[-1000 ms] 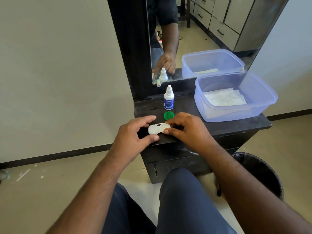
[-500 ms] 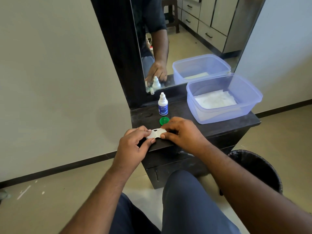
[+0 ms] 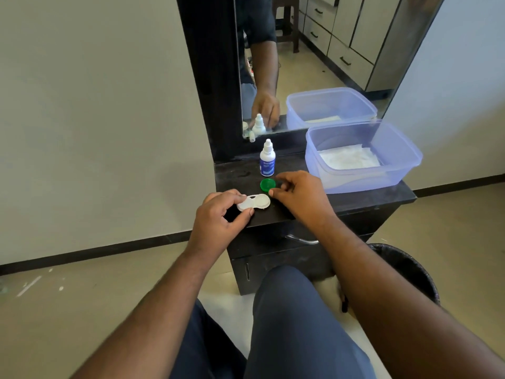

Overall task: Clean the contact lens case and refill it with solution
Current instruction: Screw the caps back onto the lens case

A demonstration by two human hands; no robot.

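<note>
Two hands meet at the lens case [image 3: 253, 202], lying lengthwise left-right at frame centre: the left hand [image 3: 218, 220] pinches its left end, the right hand [image 3: 299, 196] pinches a green cap [image 3: 272, 191] beside its right end.

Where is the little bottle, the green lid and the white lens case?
bottle [image 3: 267, 164]: head view, on its blue label.
green lid [image 3: 267, 184]: head view, on its middle.
lens case [image 3: 261, 201]: head view, on the right-hand well.
</note>
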